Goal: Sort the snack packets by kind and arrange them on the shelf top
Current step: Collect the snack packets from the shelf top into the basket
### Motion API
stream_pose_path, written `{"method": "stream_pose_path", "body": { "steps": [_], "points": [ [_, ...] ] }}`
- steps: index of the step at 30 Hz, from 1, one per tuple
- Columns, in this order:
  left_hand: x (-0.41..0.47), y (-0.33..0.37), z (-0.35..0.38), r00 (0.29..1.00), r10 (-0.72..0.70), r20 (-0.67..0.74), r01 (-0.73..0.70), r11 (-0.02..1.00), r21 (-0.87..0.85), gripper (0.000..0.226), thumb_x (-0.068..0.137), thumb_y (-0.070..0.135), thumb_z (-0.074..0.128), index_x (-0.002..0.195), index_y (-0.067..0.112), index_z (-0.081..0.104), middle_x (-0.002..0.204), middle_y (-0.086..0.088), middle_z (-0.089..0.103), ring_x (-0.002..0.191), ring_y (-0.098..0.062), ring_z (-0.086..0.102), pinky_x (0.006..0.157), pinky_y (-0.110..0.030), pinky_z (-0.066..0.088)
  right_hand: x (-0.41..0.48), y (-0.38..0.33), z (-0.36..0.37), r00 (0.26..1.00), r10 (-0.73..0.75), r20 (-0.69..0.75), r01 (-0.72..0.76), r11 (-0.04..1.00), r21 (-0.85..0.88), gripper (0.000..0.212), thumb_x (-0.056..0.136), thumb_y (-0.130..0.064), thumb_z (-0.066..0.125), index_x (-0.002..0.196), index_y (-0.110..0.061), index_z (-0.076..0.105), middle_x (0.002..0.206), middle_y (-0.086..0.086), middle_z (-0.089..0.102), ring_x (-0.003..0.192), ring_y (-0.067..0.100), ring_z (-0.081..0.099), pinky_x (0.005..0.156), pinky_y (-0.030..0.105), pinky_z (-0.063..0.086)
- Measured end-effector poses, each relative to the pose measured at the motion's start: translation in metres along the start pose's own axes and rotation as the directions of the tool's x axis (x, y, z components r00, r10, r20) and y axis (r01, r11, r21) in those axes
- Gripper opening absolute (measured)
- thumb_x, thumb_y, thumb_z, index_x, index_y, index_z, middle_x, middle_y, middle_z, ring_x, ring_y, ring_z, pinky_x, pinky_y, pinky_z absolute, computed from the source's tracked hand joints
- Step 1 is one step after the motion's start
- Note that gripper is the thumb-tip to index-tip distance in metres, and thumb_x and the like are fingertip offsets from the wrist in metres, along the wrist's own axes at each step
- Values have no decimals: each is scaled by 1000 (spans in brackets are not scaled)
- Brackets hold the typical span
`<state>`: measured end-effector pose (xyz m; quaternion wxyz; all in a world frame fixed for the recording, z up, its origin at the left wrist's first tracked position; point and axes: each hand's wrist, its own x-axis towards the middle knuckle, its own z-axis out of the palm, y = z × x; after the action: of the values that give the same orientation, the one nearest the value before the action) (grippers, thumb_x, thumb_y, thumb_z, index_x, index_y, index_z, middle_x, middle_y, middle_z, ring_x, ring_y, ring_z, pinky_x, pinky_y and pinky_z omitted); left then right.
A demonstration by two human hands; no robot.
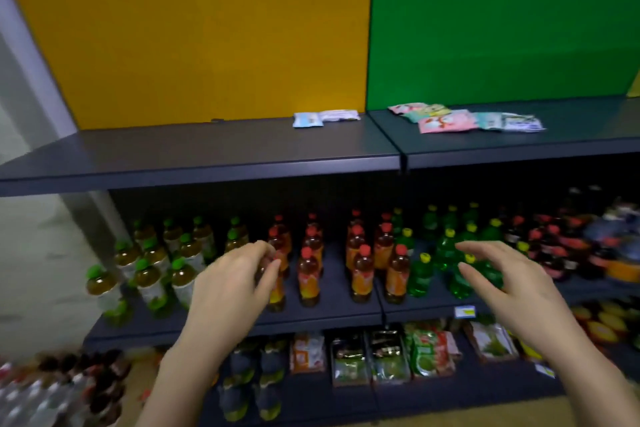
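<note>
Though blur hides print on the snack packets point(446, 123), left hand point(228, 288) and right hand point(509, 288) hover empty, half-open.

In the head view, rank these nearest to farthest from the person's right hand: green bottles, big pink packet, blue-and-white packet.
1. Green bottles, on the middle shelf, right behind the right hand.
2. Big pink packet, up on the shelf top, slightly left.
3. Blue-and-white packet, shelf top, much farther left.
</note>
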<state>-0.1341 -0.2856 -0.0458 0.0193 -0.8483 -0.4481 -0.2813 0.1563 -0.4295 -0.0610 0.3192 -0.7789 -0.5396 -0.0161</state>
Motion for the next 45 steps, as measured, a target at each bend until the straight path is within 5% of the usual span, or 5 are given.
{"method": "stream_pose_path", "body": {
  "steps": [4, 18, 30, 41, 45],
  "points": [
    [25, 48, 28, 999, 18, 27, -16, 998, -54, 20, 91, 38, 52, 104, 26, 61, 95, 11, 66, 93, -11, 63, 68, -25, 47, 7, 42, -25, 999, 43, -24, -43, 999, -27, 27, 88, -32, 56, 114, -27, 61, 110, -12, 59, 110, 15, 56, 84, 34, 45],
    [111, 127, 82, 993, -72, -96, 66, 996, -57, 23, 92, 36, 51, 107, 23, 61, 98, 9, 66, 93, -15, 62, 65, -25, 38, 136, 115, -43, 988, -146, 43, 146, 989, 0, 23, 87, -29, 60, 109, -28, 63, 105, -11, 62, 101, 14, 59, 85, 37, 49],
    [265, 70, 122, 998, -65, -16, 66, 995, 75, 23, 92, 39, 49, 105, 21, 57, 108, 3, 65, 103, -28, 58, 72, -32, 39, 308, 79, 28, 961, -273, 37, 268, 958, 97, 24, 88, -30, 57, 111, -29, 61, 114, -7, 63, 106, 14, 58, 92, 43, 48],
    [440, -9, 161, 987, -59, 151, 14, 959, 282, 34, 93, 38, 46, 111, 12, 56, 116, -10, 61, 103, -32, 56, 74, -32, 41, 479, 16, 98, 917, -321, 238, 335, 942, -18, 35, 91, -26, 56, 124, -15, 55, 121, 5, 59, 99, 14, 54, 84, 26, 42],
    [476, -20, 184, 955, -164, 247, 83, 947, 309, 49, 90, 54, 46, 111, 10, 56, 117, -12, 60, 106, -30, 55, 72, -32, 38, 518, 8, 128, 872, -327, 364, 375, 925, -66, 46, 91, -29, 55, 134, -13, 45, 134, 9, 48, 121, 23, 47, 100, 34, 38]
  ]
}}
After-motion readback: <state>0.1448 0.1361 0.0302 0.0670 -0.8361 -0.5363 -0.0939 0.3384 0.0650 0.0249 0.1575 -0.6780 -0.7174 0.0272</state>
